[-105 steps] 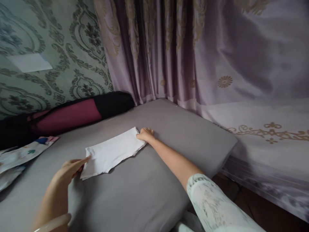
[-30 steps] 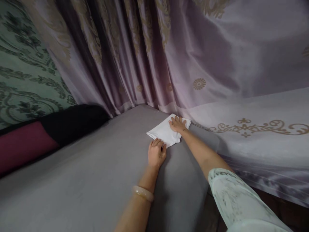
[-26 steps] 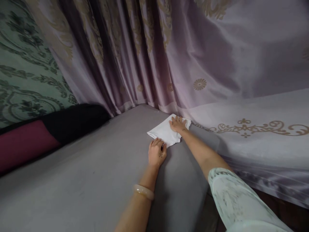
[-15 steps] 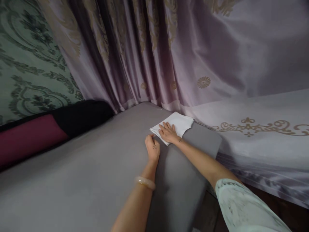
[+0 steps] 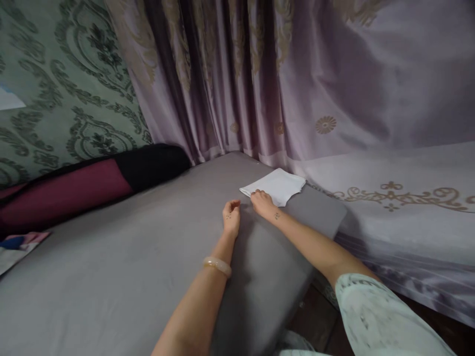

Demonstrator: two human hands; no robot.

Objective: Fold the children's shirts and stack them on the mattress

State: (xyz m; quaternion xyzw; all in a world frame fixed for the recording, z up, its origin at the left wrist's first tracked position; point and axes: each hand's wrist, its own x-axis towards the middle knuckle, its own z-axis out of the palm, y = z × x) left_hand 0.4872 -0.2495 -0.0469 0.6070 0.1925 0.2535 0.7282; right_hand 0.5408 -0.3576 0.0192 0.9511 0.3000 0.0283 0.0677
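A folded white cloth (image 5: pixel 278 186) lies near the far corner of the grey surface (image 5: pixel 148 247). My right hand (image 5: pixel 262 202) is at the cloth's near edge, its fingers curled together on that edge; whether they pinch the fabric is hard to make out. Just left of it, my left hand (image 5: pixel 232 216) is held with curled fingers over the grey surface, apart from the cloth. No object shows in the left hand. A pale bangle (image 5: pixel 217 266) circles the left wrist.
A black and dark-red long bag (image 5: pixel 89 183) lies along the patterned green wall (image 5: pixel 85 99). Purple and white curtains (image 5: pixel 334 89) hang behind the surface and along its right. Some coloured fabric (image 5: pixel 22 244) sits at the left edge.
My right hand's fingers, spread flat on the cloth before, are now curled at its near edge. My left hand has turned slightly. The view has shifted left, showing more wall and the coloured fabric.
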